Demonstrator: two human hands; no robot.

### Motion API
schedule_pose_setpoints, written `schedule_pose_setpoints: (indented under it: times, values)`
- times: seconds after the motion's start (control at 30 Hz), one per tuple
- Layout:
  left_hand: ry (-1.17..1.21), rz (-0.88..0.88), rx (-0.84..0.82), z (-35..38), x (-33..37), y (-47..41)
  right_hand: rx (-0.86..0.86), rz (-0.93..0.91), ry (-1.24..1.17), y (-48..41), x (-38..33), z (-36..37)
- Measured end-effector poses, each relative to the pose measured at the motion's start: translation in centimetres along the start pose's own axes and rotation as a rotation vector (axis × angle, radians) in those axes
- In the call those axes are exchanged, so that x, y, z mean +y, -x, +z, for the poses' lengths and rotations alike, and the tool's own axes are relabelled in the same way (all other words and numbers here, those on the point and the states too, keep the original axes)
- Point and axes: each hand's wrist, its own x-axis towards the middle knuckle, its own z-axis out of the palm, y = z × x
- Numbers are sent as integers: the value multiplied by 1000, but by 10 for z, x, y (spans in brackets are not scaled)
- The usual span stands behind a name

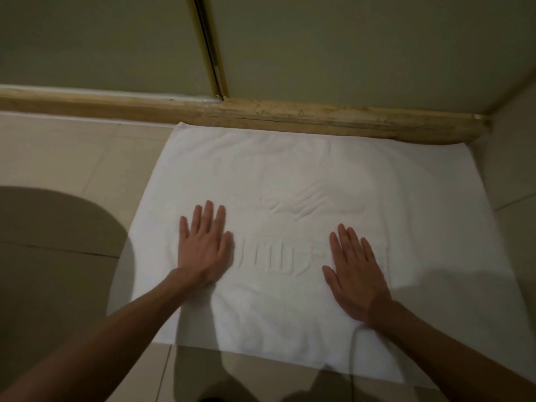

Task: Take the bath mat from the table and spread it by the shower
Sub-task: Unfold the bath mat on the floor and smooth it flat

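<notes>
Left hand (201, 248) lies flat, fingers straight, pressing the white embossed terry bath mat (290, 175). The mat is spread on the tiled floor against the shower's stone threshold (319, 117). Right hand (355, 271) likewise flat. Judged nearly complete; only smoothing remains.

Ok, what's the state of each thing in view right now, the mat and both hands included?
bath mat: spread flat on the floor tiles, far edge against the shower sill, slight wrinkles mid-mat.
left hand: open, palm flat on the mat.
right hand: open, palm flat on the mat.
shower sill: scuffed and worn along its face.
shower door: appears shut down to the sill; not certain.
</notes>
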Motion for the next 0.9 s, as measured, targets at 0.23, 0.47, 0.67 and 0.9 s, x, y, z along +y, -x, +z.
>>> schedule_pose_setpoints:
  times: [0.23, 0.47, 0.67, 0.9]
  values:
    - [-2, -96, -7, -14, -61, 6, 7, 3, -15, -1, 1, 3]
    - [139, -136, 45, -29, -102, 17, 4, -3, -13, -2, 2, 3]
    - [55, -104, -10, -31, -106, 22, 8, 2, -24, -2, 2, 6]
    - [-20, 67, -23, -20, -28, 34, -4, 61, -73, 6, -9, 1]
